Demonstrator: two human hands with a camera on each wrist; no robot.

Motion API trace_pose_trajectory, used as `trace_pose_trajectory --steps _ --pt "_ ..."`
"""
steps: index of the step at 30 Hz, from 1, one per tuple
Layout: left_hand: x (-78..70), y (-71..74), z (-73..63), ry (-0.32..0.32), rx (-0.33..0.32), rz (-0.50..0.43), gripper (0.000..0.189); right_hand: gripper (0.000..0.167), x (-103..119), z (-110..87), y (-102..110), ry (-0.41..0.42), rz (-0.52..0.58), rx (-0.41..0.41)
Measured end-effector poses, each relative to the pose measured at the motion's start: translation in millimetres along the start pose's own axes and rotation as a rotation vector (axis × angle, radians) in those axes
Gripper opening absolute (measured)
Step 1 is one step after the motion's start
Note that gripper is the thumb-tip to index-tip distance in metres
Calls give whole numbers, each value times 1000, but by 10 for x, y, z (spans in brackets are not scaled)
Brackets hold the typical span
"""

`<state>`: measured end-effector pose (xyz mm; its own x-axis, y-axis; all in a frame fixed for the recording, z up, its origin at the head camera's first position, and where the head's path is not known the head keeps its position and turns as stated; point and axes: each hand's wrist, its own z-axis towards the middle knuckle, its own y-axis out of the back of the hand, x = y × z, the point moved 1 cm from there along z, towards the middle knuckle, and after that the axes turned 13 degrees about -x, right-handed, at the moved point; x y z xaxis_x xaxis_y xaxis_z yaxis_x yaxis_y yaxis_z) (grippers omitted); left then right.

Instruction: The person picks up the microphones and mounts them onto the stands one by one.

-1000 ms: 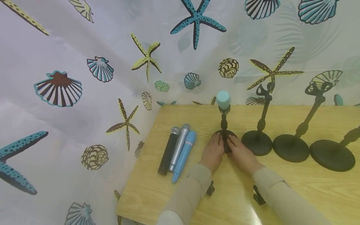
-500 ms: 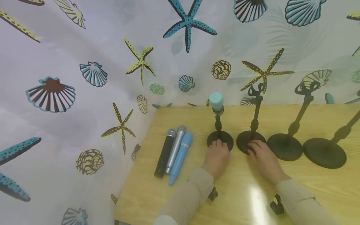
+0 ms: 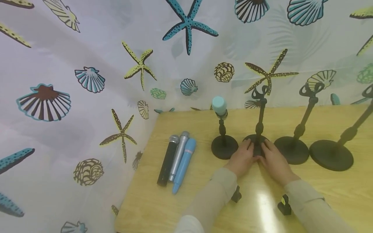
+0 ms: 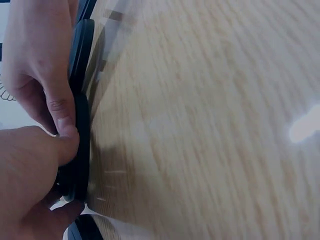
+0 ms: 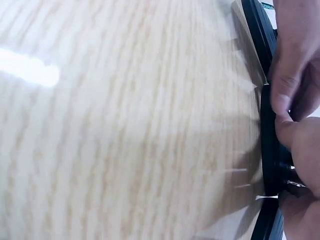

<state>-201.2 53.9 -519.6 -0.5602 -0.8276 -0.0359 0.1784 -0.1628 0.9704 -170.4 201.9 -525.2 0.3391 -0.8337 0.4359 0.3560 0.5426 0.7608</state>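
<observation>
In the head view, a black tabletop microphone stand [image 3: 259, 127] with an unfilled clip at its top stands between my hands. My left hand [image 3: 242, 159] holds the left of its round base, fingers on the disc. From the other side my right hand [image 3: 275, 161] holds the same base, fingers beside the pole. The wrist views show both thumbs meeting at the front rim of the base [image 4: 83, 150]. Left of it, another black stand [image 3: 224, 147] bears an upright microphone with a teal head [image 3: 219, 105]. Part of the held base is hidden by my fingers.
Two more black stands with round bases, a nearer one [image 3: 292, 150] and a farther one [image 3: 331, 156], line up rightward. Black, silver and blue microphones, the blue one [image 3: 184, 166] nearest, lie at left on the wooden table [image 3: 142, 200]. A shell-patterned curtain [image 3: 87, 136] hangs behind.
Both hands have left the base of the stand with the teal-headed microphone. The right hand moved right to the neighbouring stand's base first, then the left joined it. The view shifted slightly.
</observation>
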Motion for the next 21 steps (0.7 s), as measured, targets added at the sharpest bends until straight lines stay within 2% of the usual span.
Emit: trace_pose_trajectory --steps 4,11,17,21 --pt "-3 7 0 12 -1 13 59 60 23 35 18 -11 1 2" --pt "18 26 -33 18 -12 16 53 63 78 24 59 -48 0 54" --pt "13 37 -88 -5 -19 18 51 61 105 -37 56 28 -25 -43" --pt "0 47 -150 -26 -21 23 53 60 130 -90 64 40 -28 -59"
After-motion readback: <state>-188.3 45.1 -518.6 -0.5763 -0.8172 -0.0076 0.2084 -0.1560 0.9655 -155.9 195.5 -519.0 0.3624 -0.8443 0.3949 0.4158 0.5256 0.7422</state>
